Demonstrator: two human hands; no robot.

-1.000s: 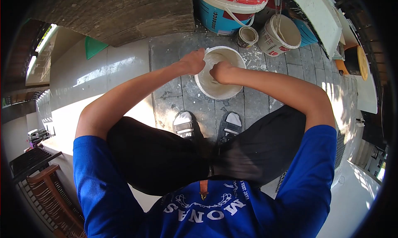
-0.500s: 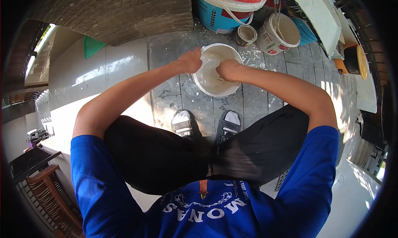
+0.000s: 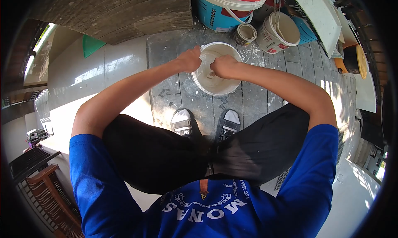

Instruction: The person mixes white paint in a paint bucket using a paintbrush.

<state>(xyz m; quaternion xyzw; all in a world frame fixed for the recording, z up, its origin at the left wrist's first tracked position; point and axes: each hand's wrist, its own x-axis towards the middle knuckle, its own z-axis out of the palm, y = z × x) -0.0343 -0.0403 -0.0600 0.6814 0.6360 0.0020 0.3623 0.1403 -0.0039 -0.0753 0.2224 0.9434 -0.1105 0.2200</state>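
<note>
Right hand (image 3: 224,67) has shifted to the left across the mouth of the white bucket (image 3: 229,88) since the last frame; its fist now sits nearer the middle of the opening. Left hand (image 3: 190,59) is unchanged, at the left part of the rim. Surrounding containers hold their positions relative to the white bucket.

Hands, two. Left hand: fingers curled, closed at the rim, which it appears to grip. Right hand: closed into a fist over the opening; a small pale piece shows just below it, but whether the hand has hold of it cannot be told. White bucket, one: upright on the grey paving (image 3: 168,107), in front of the feet, pale residue on its inner wall.

Other containers, four noted. One blue pail (image 3: 215,15) with a red and white lid, beyond the white bucket. One small can (image 3: 245,33), beyond it and slightly to its right. One smaller tub (image 3: 270,41), farther right than the can, with a long implement (image 3: 277,8) standing in it. One black container (image 3: 356,59) with a yellow lid, well to the right of the white bucket.

Sandals, two: left sandal (image 3: 182,124) and right sandal (image 3: 227,125), both on the near side of the white bucket. Green piece (image 3: 92,45), one, well to the left of the white bucket.
</note>
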